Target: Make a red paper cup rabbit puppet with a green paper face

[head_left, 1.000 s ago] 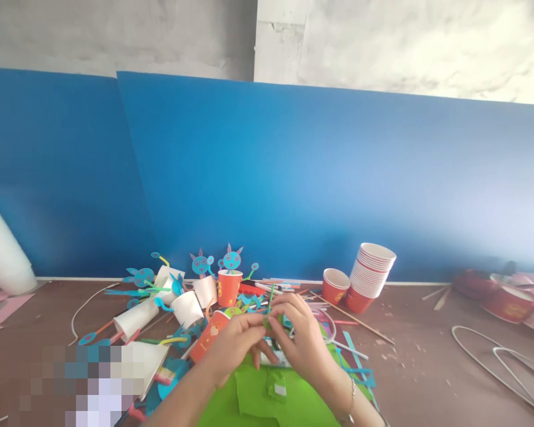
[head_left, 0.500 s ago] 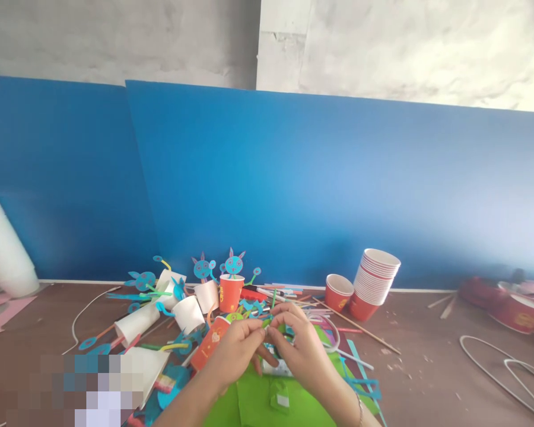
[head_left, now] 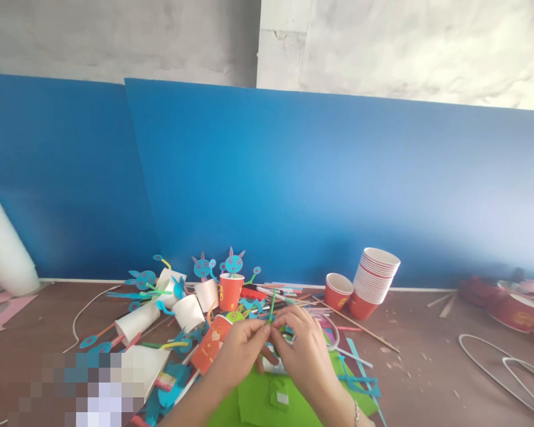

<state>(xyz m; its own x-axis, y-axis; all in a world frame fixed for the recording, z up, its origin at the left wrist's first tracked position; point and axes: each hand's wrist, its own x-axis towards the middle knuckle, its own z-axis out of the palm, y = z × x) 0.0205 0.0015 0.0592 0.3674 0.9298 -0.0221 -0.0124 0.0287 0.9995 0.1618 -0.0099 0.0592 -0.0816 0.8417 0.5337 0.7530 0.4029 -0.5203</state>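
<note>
My left hand and my right hand meet fingertip to fingertip over green paper. A thin green straw stands up from between the fingertips; my left thumb and forefinger pinch its lower end. The fingers of my right hand are closed too, touching the same spot, but what they grip is too small to make out. Below the hands lies a whitish cylinder, partly covered by fingers. An orange-red paper cup lies tilted beside my left hand.
White cups with blue paper figures crowd the left. A red cup and a cup stack stand at the back right. Sticks and straws lie behind the hands. A white cable curls at far right, near red bowls.
My hands have shifted slightly, and the fingertips now sit a little higher, close around the base of the green straw. The cups and the rest stay where they were.
</note>
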